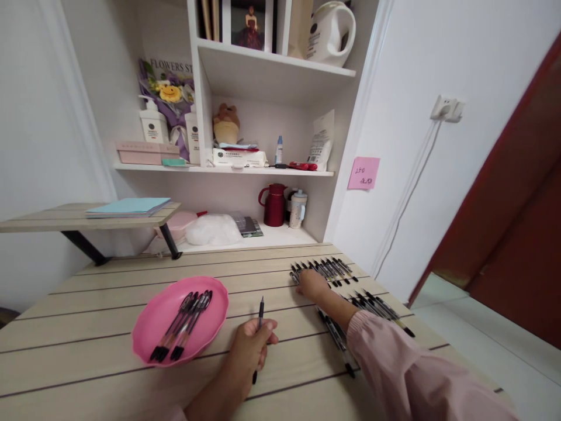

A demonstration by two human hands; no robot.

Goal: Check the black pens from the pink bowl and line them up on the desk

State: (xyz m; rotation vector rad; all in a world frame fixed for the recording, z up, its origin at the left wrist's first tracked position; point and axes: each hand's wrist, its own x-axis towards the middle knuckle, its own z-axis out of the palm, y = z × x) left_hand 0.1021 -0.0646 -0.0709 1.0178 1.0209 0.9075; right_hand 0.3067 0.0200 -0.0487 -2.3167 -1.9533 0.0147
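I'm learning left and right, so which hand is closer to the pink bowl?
Left. The left hand is beside the pink bowl, holding a pen. The right hand is farther off, at a row of pens.

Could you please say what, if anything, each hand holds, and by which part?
The left hand holds a pen by its middle; whether the right hand grips anything cannot be told.

The pens (pixel 191 321) are black at the ends, with greyish barrels. The plate (pixel 146 313) is bright pink all over. The bench (pixel 302 365) is pale beige, crossed by thin dark lines. The sleeve (pixel 407 368) is plain dusty pink; the note (pixel 367 168), pink with dark writing. The shelf (pixel 272 70) is white, the jug (pixel 274 207) deep red, the paper (pixel 129 206) light blue, the door (pixel 521 263) reddish brown.
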